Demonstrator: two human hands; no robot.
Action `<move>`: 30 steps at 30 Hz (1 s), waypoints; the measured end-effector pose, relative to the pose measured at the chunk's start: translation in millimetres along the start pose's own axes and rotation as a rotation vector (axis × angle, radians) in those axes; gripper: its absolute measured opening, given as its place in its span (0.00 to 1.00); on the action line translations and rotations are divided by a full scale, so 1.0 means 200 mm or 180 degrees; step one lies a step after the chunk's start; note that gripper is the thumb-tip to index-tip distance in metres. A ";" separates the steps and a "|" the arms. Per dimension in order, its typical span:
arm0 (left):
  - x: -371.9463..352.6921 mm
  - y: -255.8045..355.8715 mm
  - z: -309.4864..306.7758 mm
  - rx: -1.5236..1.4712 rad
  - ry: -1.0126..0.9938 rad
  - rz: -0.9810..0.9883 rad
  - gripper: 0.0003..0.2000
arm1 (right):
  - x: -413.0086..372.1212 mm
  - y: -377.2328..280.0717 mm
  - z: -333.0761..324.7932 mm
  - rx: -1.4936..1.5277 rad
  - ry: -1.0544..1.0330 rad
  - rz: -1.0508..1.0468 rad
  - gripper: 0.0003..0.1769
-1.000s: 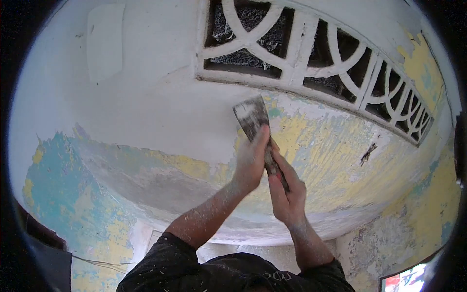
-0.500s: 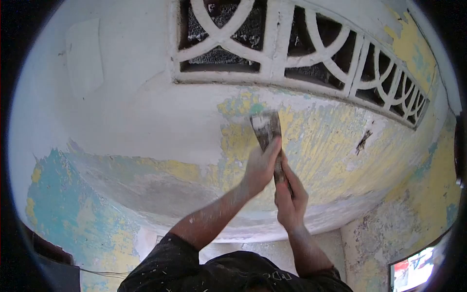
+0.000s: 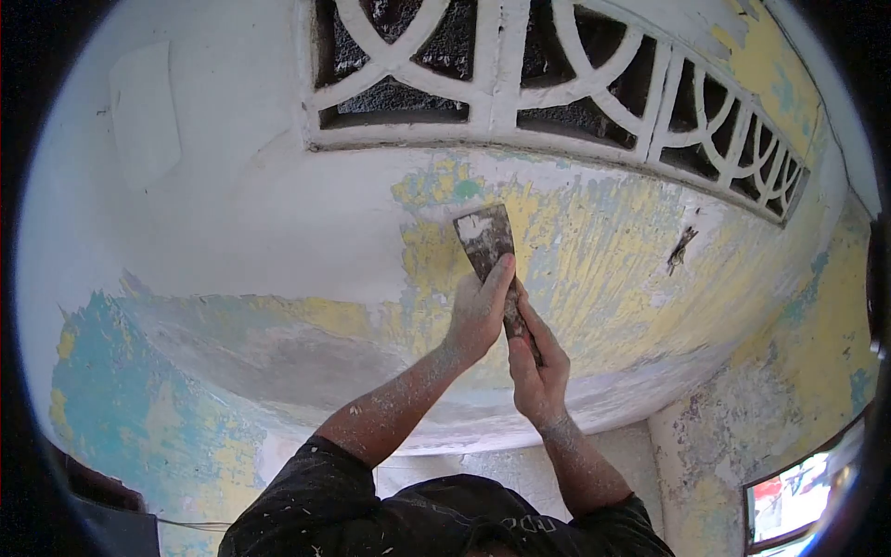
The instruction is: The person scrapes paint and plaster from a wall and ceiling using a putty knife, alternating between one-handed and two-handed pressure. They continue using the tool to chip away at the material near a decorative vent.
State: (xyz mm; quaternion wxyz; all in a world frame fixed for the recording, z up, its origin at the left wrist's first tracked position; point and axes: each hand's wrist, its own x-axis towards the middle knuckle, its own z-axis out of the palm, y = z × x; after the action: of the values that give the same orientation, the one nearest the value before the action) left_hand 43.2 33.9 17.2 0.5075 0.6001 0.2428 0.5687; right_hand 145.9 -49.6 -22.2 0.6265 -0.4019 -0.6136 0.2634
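A wide-bladed paint scraper (image 3: pixel 484 234), its metal smeared with white, points up against the wall in the middle of the view. My left hand (image 3: pixel 479 314) is closed around it just below the blade, with the thumb laid along the metal. Lower down, my right hand (image 3: pixel 540 369) grips the handle. The blade's edge lies over a patch of exposed yellow and pale blue paint (image 3: pixel 575 246), just below a small green spot (image 3: pixel 466 189). White dust and flecks cover both forearms.
Above the scraper runs a white vent grille (image 3: pixel 399 135) with curved bars and dark gaps. White coating (image 3: pixel 278 232) covers the wall to the left. A hole with dark strands (image 3: pixel 682 249) is at the right. A bright window (image 3: pixel 789 501) shows at lower right, cables (image 3: pixel 190 525) at lower left.
Both hands and the scraper have shifted slightly left in view, along with the wall and grille. The blade is still just below the green spot, and both grips are unchanged.
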 end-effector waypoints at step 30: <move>0.23 0.12 0.09 0.0263 -0.0204 0.0390 0.20 | 0.19 -0.03 -0.04 0.0622 0.0362 -0.0175 0.28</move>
State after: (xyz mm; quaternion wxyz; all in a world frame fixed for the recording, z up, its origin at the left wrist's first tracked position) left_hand 64.3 59.4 61.8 0.4540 0.6521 0.2125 0.5687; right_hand 156.0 -22.3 5.5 0.7034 -0.3363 -0.5593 0.2815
